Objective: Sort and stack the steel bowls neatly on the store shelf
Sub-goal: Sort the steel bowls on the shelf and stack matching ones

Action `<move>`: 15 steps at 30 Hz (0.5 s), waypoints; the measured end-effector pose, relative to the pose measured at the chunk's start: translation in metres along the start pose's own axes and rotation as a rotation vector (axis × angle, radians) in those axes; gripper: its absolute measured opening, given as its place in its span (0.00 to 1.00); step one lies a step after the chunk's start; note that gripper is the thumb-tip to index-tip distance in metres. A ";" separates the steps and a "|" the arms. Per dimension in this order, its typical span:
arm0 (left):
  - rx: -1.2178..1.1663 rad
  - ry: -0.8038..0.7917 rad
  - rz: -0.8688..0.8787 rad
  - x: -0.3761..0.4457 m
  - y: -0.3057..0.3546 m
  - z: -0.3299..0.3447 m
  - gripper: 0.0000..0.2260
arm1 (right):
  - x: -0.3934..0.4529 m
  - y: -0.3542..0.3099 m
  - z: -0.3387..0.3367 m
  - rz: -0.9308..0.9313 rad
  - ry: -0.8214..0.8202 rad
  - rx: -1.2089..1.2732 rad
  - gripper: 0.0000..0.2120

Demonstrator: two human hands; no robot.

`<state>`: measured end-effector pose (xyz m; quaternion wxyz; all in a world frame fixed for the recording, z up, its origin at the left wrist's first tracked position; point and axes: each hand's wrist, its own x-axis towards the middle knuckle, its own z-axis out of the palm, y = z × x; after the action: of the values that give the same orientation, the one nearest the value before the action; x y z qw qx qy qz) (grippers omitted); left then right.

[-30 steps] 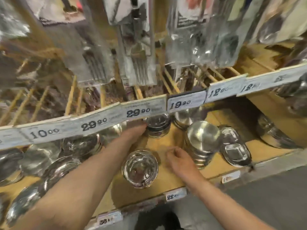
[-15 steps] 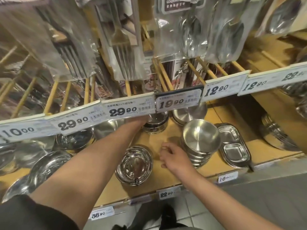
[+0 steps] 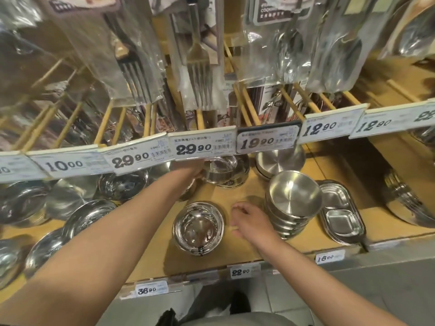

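A shiny steel bowl (image 3: 199, 228) stands alone at the front middle of the wooden shelf (image 3: 244, 251). To its right is a stack of matte steel bowls (image 3: 293, 203), the top one tilted. Another steel bowl (image 3: 224, 172) sits at the back under the price strip. My left hand (image 3: 194, 174) reaches to this back bowl's left side and touches it; the price strip hides its fingers. My right hand (image 3: 249, 222) rests on the shelf between the front bowl and the stack, fingers loosely curled, holding nothing.
A price-tag strip (image 3: 204, 147) runs across above the bowls, with packed forks and spoons hanging over it. Divided steel trays (image 3: 341, 215) lie right of the stack, an upturned bowl (image 3: 280, 161) behind it. Several shiny bowls (image 3: 87, 215) crowd the left.
My left hand stays at the back bowl and my right hand has barely shifted. The view has moved a little, with the price strip now lower over the back bowls.
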<state>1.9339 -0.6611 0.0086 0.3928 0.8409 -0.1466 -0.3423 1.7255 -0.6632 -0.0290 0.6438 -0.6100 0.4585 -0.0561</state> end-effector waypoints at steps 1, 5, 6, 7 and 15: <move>0.033 0.010 -0.002 0.000 -0.003 -0.005 0.12 | 0.002 -0.001 0.002 0.000 -0.010 -0.005 0.09; 0.113 0.016 -0.080 -0.016 -0.011 -0.026 0.11 | 0.010 -0.005 0.009 0.006 -0.047 -0.023 0.07; 0.118 0.015 -0.093 -0.018 -0.012 -0.029 0.11 | 0.012 -0.005 0.010 0.012 -0.058 -0.016 0.08; 0.113 0.020 -0.105 -0.022 -0.012 -0.033 0.11 | 0.014 -0.005 0.010 0.018 -0.071 -0.002 0.08; 0.086 0.085 -0.170 -0.052 -0.047 -0.061 0.05 | 0.019 -0.014 0.007 0.025 -0.123 0.111 0.05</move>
<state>1.9374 -0.5703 0.0244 0.3317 0.8801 -0.0728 -0.3319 1.7476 -0.6734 -0.0286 0.7042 -0.5698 0.4221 -0.0357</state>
